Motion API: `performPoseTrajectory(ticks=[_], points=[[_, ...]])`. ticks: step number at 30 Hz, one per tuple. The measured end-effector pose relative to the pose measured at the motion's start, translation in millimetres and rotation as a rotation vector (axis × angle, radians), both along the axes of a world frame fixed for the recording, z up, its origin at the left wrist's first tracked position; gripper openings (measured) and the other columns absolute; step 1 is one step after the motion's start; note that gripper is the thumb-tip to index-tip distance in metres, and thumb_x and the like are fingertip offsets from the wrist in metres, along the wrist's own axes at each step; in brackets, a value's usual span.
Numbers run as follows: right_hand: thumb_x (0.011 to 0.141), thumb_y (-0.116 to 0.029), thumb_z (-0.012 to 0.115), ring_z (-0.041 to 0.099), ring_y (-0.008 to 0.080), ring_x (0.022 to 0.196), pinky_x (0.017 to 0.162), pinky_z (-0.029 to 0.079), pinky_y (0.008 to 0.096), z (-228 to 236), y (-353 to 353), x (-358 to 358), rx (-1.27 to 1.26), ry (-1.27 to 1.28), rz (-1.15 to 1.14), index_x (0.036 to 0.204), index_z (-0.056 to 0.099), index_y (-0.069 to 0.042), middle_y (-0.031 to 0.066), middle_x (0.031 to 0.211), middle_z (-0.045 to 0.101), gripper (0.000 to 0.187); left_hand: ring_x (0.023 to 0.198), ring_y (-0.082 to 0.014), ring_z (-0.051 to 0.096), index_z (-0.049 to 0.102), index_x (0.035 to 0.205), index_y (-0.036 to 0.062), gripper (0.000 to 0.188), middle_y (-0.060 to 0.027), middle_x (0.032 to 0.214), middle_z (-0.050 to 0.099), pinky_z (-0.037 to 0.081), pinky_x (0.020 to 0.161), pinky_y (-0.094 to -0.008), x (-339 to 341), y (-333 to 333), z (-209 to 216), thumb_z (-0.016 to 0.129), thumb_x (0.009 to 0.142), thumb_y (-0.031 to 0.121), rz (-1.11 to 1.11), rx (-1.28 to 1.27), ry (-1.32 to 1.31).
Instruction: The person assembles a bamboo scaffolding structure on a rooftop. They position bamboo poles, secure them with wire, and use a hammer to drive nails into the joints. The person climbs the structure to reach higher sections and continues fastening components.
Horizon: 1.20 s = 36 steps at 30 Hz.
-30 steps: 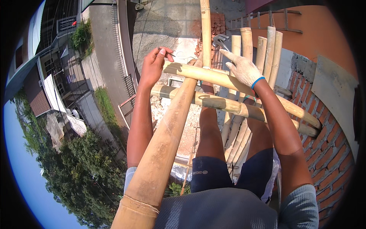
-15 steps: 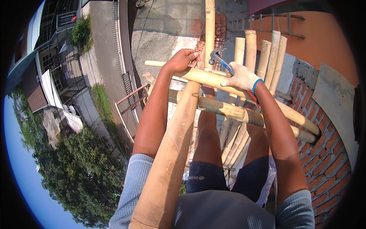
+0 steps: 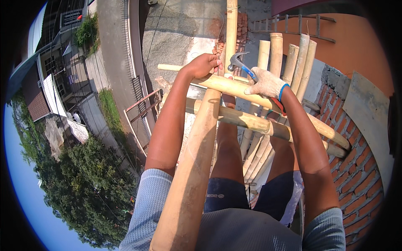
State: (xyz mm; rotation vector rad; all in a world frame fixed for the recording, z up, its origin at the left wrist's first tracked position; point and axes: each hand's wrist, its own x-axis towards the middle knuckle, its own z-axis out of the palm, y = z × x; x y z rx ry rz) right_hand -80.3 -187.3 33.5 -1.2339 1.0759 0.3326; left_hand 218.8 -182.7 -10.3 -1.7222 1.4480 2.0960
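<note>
My bare left hand (image 3: pixel 204 66) is pinched just beyond a horizontal bamboo pole (image 3: pixel 236 88); whatever lies between its fingertips is too small to make out. A work glove with a blue cuff covers my right hand (image 3: pixel 268 83), which grips a claw hammer (image 3: pixel 250 73) and rests against the same pole. The hammer's metal head points left, toward my left fingertips, beside an upright bamboo pole (image 3: pixel 231 35). A thick bamboo pole (image 3: pixel 190 167) runs from the lower edge up to the crossing, under my left hand. Another horizontal bamboo pole (image 3: pixel 247 120) lies nearer my body.
Several bamboo poles (image 3: pixel 276 52) stand close beyond my right hand. At right are a brick wall (image 3: pixel 356 167) and a ladder (image 3: pixel 301 26) by an orange wall. Gravel (image 3: pixel 167 37) and a red metal frame (image 3: pixel 140 108) lie to the left, below, with a road and trees farther out.
My left fingertips have shifted slightly right, and the hammer head has dipped a little toward them. The thick pole's near end sits slightly farther right in view. Both grips look the same.
</note>
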Motion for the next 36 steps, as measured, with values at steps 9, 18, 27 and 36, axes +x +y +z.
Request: performPoseTrajectory(ticks=[9, 18, 27, 36], points=[[0.084, -0.03, 0.082, 0.065, 0.0222, 0.074, 0.067, 0.053, 0.0383, 0, 0, -1, -0.014, 0.017, 0.007, 0.113, 0.058, -0.002, 0.0126, 0.085, 0.065, 0.047, 0.08, -0.0234, 0.061, 0.071, 0.1, 0.0064, 0.028, -0.0089, 0.088, 0.068, 0.05, 0.079, -0.0368, -5, 7, -5, 0.055, 0.109, 0.028, -0.098, -0.288, 0.047], [0.109, -0.035, 0.049, 0.055, 0.0108, 0.056, 0.055, 0.046, 0.0299, 15, -17, -9, -0.09, -0.044, -0.381, 0.105, 0.056, -0.004, 0.0015, 0.074, 0.06, 0.032, 0.083, -0.0273, 0.066, 0.06, 0.101, 0.003, 0.027, -0.0135, 0.092, 0.07, 0.052, 0.078, -0.0406, -11, 9, -5, 0.053, 0.11, 0.028, -0.176, -0.299, -0.041], [0.101, -0.038, 0.067, 0.052, 0.0115, 0.053, 0.048, 0.042, 0.0315, -9, -23, -13, -0.217, 0.177, -0.015, 0.108, 0.061, -0.001, 0.0075, 0.089, 0.069, 0.038, 0.077, -0.0225, 0.063, 0.064, 0.095, 0.0036, 0.033, -0.0109, 0.087, 0.068, 0.051, 0.073, -0.038, -14, -16, -6, 0.055, 0.11, 0.032, -0.202, 0.023, 0.014], [0.094, -0.029, 0.075, 0.052, 0.0117, 0.047, 0.046, 0.041, 0.0321, -16, -1, -18, 0.138, 0.038, -0.139, 0.093, 0.058, -0.003, 0.0028, 0.066, 0.056, 0.032, 0.076, -0.0111, 0.055, 0.07, 0.095, 0.0073, 0.032, 0.0013, 0.083, 0.066, 0.049, 0.071, -0.0321, -8, -10, 5, 0.057, 0.11, 0.033, -0.085, 0.028, 0.016]])
